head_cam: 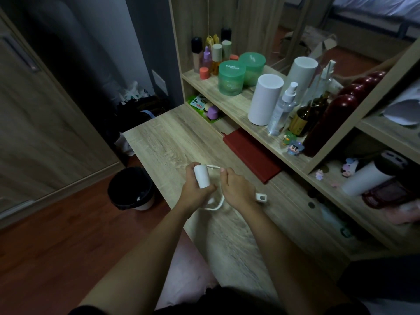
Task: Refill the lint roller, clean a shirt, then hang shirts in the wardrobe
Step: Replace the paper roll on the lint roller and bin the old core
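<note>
Refill roll (201,176), light, stiff-cored and likely tacky, stands clasped in the fingers of our left hand (195,189), best held round its middle, while just right of them our right hand (236,189) grips the rigid lint roller frame (261,197).

lint roller handle (261,197) mostly hidden under right hand (236,189), desk (172,142) grain blurred

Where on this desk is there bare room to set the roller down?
Bare desk top from its far edge down to the left hand, left of the red notebook; also near the person. The shelf above is crowded with bottles and jars.
</note>
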`<state>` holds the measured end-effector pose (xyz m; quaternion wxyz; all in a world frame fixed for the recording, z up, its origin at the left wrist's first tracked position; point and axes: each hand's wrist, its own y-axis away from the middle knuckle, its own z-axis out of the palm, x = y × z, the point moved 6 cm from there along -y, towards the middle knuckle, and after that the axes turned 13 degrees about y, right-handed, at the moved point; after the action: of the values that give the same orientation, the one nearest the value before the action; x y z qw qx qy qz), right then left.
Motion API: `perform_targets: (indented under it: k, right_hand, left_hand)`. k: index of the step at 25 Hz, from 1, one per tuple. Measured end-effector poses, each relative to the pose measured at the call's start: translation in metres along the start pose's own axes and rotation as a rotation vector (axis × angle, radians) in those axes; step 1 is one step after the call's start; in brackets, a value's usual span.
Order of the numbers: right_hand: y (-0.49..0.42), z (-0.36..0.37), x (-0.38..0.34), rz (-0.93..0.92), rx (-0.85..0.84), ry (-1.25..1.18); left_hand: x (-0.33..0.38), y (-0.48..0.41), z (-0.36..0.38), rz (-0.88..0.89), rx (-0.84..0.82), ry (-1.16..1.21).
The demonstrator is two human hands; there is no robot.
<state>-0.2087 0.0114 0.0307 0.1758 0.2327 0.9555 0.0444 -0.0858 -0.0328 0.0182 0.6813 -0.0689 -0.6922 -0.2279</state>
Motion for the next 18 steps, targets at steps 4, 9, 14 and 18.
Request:
perform_targets:
  k: [4, 9, 14, 18]
  right_hand:
    - [0.004, -0.003, -0.006, 0.022, 0.042, -0.034]
    - [0.007, -0.005, -0.008, 0.065, 0.061, -0.086]
    - [0.006, -0.004, -0.012, 0.075, 0.061, -0.103]
    - [0.005, -0.003, -0.009, 0.089, 0.031, -0.086]
  left_hand:
    - [0.011, 0.002, 0.002, 0.093, 0.126, -0.057]
    - [0.017, 0.002, -0.002, 0.143, 0.192, -0.176]
    - [0.018, 0.004, -0.003, 0.132, 0.206, -0.141]
    - [0.008, 0.002, -0.004, -0.037, 0.187, 0.111]
